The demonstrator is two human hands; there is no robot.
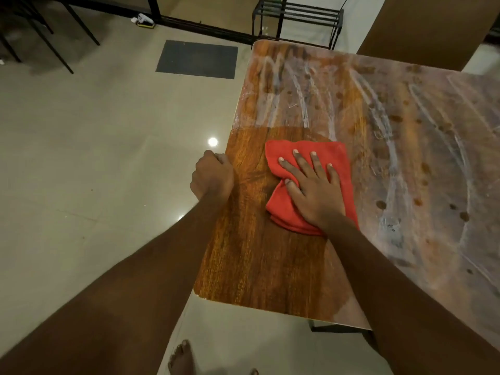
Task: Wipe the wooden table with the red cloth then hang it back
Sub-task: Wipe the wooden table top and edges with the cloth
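Note:
The red cloth (335, 161) lies folded flat on the wooden table (257, 266), near its left side. My right hand (311, 188) presses down on the cloth with fingers spread, palm flat. My left hand (212, 175) is curled over the table's left edge, gripping it. The near left part of the table looks clean and glossy brown. The far and right parts carry whitish dusty streaks and dark spots.
A black metal rack (297, 14) stands just beyond the table's far edge. A dark floor mat (197, 59) lies on the tiled floor to the left. Black chair legs (40, 31) stand at top left. A brown panel (422, 28) rises at top right. My bare foot (181, 358) is below.

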